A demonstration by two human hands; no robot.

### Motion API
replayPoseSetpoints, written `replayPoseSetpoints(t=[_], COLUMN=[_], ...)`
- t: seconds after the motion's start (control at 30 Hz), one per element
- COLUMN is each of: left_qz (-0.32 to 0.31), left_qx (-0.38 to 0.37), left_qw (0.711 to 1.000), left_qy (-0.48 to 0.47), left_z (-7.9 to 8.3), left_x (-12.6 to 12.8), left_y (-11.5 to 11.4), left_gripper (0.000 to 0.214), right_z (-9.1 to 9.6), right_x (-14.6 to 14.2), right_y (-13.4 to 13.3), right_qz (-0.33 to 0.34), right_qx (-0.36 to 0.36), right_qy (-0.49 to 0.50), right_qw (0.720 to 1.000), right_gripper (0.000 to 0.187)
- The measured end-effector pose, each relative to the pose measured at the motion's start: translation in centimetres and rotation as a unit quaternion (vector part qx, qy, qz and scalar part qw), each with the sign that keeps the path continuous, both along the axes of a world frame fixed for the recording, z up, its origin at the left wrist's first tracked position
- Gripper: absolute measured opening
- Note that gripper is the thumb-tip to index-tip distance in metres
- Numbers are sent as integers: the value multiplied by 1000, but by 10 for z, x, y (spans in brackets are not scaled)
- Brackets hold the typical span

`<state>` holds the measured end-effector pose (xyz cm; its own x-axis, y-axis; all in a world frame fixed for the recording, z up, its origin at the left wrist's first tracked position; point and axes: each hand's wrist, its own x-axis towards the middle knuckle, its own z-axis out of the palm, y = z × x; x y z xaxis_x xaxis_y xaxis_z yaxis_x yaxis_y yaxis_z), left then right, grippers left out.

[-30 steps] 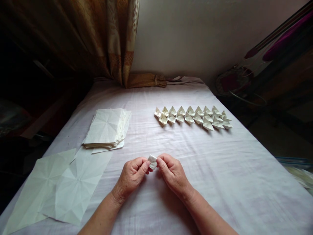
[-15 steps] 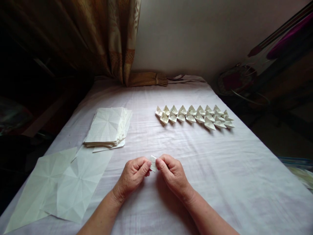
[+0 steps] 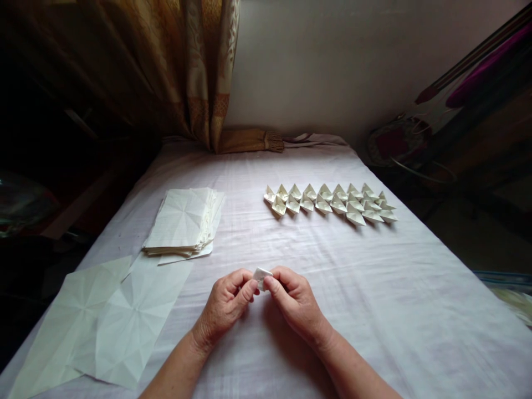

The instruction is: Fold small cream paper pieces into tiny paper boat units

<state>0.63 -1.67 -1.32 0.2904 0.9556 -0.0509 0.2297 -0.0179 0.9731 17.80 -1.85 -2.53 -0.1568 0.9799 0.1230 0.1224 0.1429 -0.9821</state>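
A small folded piece of white paper is pinched between my two hands, above the near part of the cloth-covered surface. My left hand grips its left side between thumb and fingers. On the other side, my right hand presses its thumb against the paper, with the fingers curled behind. Parts of the paper are hidden by my thumbs. Beyond my hands to the right stand several folded paper boats, set close together in staggered rows.
A stack of creased paper sheets lies left of the middle. Nearer me on the left, a creased sheet overlaps another sheet. The pale cloth covers the whole surface. A gold curtain hangs at the back.
The folded paper has turned in my fingers, so a broader face now shows above my thumbs. My hands stay close together in nearly the same place.
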Motion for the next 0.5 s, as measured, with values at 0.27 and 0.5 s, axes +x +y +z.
replayPoseSetpoints(t=[0.27, 0.5], left_qz=[65, 47], left_qx=[-14, 125], left_qw=[998, 985], left_qy=[-15, 110], left_z=[-9, -6], left_x=[1, 6], left_y=[-1, -5], left_gripper=[35, 22], right_z=[3, -2], right_x=[-1, -2], right_y=[1, 1], right_qz=[-8, -58], right_qx=[18, 56], right_qy=[-27, 3], right_qw=[999, 997], right_gripper=[24, 15])
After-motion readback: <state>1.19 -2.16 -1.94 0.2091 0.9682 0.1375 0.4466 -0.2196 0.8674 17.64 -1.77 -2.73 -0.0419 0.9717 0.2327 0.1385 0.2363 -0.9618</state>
